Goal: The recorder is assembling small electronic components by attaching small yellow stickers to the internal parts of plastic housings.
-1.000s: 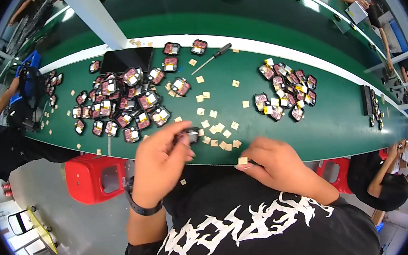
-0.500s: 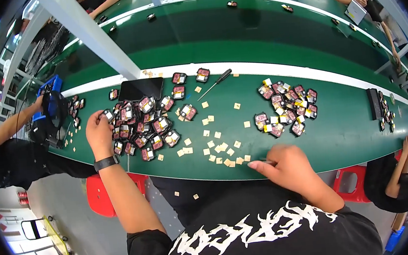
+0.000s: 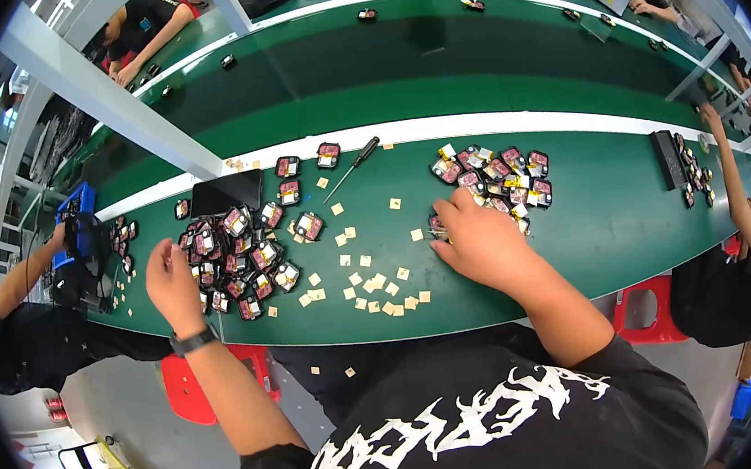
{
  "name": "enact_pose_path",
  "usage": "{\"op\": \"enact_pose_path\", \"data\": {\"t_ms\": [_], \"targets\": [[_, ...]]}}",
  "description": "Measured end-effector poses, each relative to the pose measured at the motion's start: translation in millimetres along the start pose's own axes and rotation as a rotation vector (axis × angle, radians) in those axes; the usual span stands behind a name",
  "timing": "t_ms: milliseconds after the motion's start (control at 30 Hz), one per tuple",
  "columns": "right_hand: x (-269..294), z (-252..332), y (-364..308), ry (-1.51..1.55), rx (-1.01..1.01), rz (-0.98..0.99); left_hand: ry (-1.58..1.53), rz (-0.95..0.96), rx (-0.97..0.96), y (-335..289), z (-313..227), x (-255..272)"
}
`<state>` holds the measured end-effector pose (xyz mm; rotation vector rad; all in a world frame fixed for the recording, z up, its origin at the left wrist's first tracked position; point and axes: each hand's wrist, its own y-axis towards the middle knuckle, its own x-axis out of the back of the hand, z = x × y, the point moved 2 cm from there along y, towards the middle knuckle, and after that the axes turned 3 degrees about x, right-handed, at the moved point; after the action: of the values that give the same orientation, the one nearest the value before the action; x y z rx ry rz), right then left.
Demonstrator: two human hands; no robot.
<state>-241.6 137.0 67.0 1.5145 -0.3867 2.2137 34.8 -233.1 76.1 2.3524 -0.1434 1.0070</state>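
Head view: right hand (image 3: pixel 482 242) has moved from lower centre to a device (image 3: pixel 435 223) beside the right pile (image 3: pixel 514 167); left hand (image 3: pixel 172 277) curls by the left pile (image 3: pixel 236 239); I cannot tell either grip.

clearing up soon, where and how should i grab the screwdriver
I'd take the screwdriver by its thick dark handle, coming from the right with the right hand, the nearer one. It lies flat, handle toward the white rail, thin shaft slanting back to the left; a black-cased part sits close on the handle's left.
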Motion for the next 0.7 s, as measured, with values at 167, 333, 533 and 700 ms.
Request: {"op": "enact_pose_path", "data": {"t_ms": [167,333,533,700], "targets": [[-8,-1,3,0.06,0.091,0.04,-0.426,0.187,0.298,-104,-90,-10],[1,30,-6,0.372,0.397,0.104,-1.089,0.889,0.461,-185,-152,-43],[-1,33,-22,0.552,0.326,0.196,-1.212,1.252,0.61,-191,-150,-65],[-6,14,-36,0.659,0.292,-0.039,-1.134,1.146,0.638,-189,-149,-69]]}}
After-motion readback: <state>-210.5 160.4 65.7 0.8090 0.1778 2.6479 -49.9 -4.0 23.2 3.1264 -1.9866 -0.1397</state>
